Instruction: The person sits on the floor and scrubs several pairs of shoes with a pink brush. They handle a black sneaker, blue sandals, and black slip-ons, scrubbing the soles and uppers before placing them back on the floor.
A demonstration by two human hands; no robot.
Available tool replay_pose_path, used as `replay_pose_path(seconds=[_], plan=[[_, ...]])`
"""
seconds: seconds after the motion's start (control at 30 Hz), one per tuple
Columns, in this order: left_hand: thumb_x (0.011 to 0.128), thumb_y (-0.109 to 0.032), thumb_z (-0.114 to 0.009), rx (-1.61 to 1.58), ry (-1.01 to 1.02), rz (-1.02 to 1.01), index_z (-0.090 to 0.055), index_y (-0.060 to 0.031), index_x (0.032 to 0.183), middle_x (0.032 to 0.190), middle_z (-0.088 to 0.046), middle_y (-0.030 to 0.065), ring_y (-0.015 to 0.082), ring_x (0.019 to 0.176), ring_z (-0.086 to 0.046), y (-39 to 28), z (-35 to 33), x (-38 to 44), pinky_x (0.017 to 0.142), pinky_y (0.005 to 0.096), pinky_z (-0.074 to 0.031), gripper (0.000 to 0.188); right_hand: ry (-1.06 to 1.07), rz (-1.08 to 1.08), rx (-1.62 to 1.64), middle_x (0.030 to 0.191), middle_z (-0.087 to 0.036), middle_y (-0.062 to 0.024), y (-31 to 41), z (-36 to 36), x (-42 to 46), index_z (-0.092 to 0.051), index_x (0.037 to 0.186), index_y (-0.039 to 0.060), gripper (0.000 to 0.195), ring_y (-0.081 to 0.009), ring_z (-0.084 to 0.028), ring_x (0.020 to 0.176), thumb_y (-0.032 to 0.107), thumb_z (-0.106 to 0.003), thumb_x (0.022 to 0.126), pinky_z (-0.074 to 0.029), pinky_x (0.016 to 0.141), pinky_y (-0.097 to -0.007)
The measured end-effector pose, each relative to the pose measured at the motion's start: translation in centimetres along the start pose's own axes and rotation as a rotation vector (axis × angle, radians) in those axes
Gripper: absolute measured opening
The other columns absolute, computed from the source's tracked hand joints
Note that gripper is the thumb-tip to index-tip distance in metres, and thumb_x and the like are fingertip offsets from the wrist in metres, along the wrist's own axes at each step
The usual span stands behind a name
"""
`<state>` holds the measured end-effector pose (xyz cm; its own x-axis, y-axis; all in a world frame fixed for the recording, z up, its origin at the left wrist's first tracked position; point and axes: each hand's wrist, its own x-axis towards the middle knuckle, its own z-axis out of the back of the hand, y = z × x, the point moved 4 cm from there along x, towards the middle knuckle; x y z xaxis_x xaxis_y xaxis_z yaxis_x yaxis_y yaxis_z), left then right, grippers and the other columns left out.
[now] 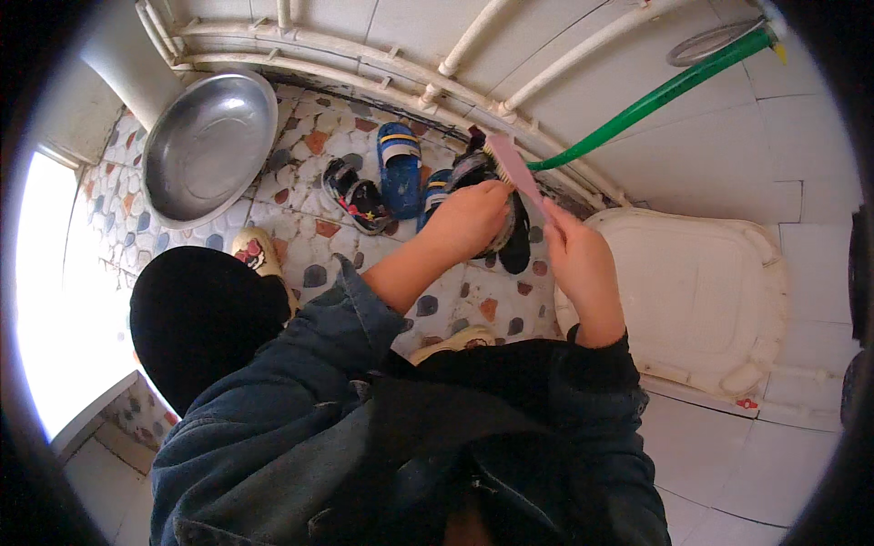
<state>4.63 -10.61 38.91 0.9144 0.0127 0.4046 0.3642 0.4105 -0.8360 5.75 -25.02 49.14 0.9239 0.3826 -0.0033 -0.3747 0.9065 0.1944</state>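
My right hand (579, 263) grips the handle of a pink scrubbing brush (511, 162), its pale bristles against a dark shoe (476, 167). The fingers of my left hand (471, 217) are closed on that shoe, whose lower part is largely hidden behind the hand. Below them a black sole-shaped piece (517, 242) shows; whether it belongs to the same shoe I cannot tell. To the left, a blue slipper (400, 179) with a striped strap lies on the floor, and a second blue slipper (437, 188) is partly covered by my left hand. Beside them rests a black sandal (356, 196) with colourful decoration.
A metal basin (210, 147) leans by a thick pipe at the upper left. Pale pipes (328, 44) run along the tiled wall, and a green hose (655, 99) slopes down it. At the right stands a cream plastic tub (676, 300). Wall and floor meet behind the shoes.
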Motion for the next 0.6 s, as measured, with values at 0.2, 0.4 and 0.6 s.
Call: replay_pose_path(seconds=[0.2, 0.4, 0.6], plan=[[0.077, -0.011, -0.065, 0.311, -0.07, -0.075, -0.061, -0.0053, 0.087, 0.101, -0.056, 0.0103, 0.0305, 0.096, -0.056, 0.7, -0.6, -0.4, 0.086, 0.0429, -0.042, 0.012, 0.006, -0.107, 0.053, 0.083, -0.064, -0.0218, -1.8, 5.0, -1.9, -0.064, 0.119, 0.0116, 0.031, -0.0354, -0.063, 0.073, 0.02, -0.056, 0.09, -0.048, 0.065, -0.0401], [0.075, -0.015, -0.063, 0.416, -0.096, -0.151, -0.062, -0.0112, 0.085, 0.098, -0.057, 0.0045, 0.0254, 0.098, -0.055, 3.3, -1.1, -1.0, 0.086, 0.0413, -0.038, 0.011, 0.113, -0.173, 0.211, 0.081, -0.066, -0.0187, -2.1, 6.1, -2.8, -0.065, 0.116, 0.0073, 0.03, -0.0304, -0.063, 0.07, 0.018, -0.056, 0.09, -0.048, 0.064, -0.0355], [0.073, -0.015, -0.059, 0.415, -0.052, -0.26, -0.062, -0.0127, 0.08, 0.096, -0.057, 0.0041, 0.0223, 0.097, -0.054, 2.9, -2.7, -1.7, 0.08, 0.038, -0.039, 0.008, 0.123, -0.073, -0.091, 0.084, -0.066, -0.0176, -1.2, 0.0, -1.1, -0.065, 0.117, 0.0108, 0.03, -0.0325, -0.063, 0.074, 0.02, -0.057, 0.09, -0.048, 0.065, -0.04]])
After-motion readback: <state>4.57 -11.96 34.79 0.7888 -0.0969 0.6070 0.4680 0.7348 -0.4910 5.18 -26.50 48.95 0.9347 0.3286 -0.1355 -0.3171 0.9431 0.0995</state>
